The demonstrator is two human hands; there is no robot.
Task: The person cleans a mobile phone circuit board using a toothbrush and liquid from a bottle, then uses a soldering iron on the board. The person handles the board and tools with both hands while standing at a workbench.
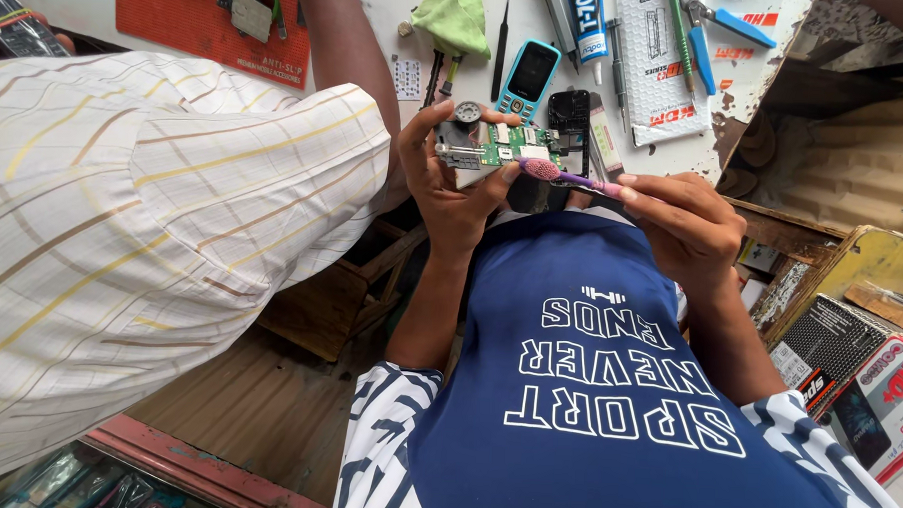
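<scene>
My left hand grips a green phone circuit board by its edges, with a small round speaker part at its top left. A purple-handled brush is pinched in my right hand, and its pink bristle head rests against the lower right edge of the board. Both hands are raised over the near edge of a white workbench. My blue shirt with white lettering fills the lower middle.
On the bench lie a blue keypad phone, a black phone shell, tweezers, a green cloth, a glue tube, blue-handled pliers and a red mat. Another person's striped sleeve crowds the left. Boxes stand right.
</scene>
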